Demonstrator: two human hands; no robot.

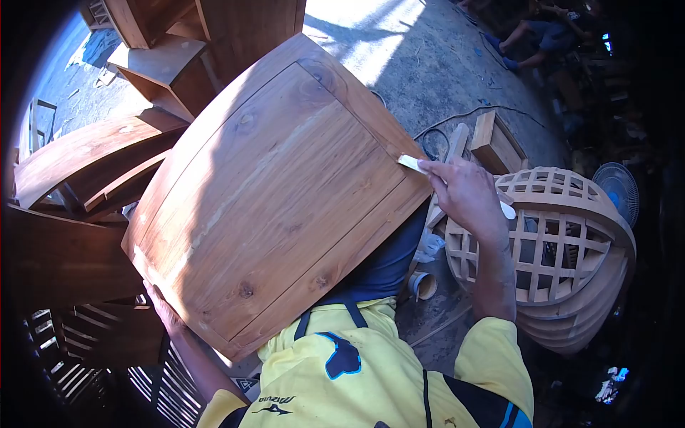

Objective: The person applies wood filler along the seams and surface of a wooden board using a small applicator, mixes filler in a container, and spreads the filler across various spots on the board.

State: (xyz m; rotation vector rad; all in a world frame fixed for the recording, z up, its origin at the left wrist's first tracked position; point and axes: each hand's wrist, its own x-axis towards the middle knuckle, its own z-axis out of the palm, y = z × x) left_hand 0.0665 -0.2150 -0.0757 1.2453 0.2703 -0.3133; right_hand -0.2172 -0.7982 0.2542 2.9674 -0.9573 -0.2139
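A curved-sided wooden panel point(278, 192) with inset grain boards and knots rests tilted across my lap. Against its lower left edge is my left hand point(165, 308), closed on the rim, some fingers hidden. My right hand point(467, 192) is closed round a slim white tool point(412, 164) that looks like a putty knife. Its flat pale tip meets the panel near the right corner, by a seam. The rounded white end sticks out behind my wrist.
Wooden cabinet parts point(160, 64) and curved boards point(85, 157) are stacked at left. A rounded wooden lattice frame point(549, 242) stands at right, near a fan point(616, 194). A small wooden box point(497, 143), a cable and a cup point(424, 286) lie nearby. Another person point(539, 36) sits far back.
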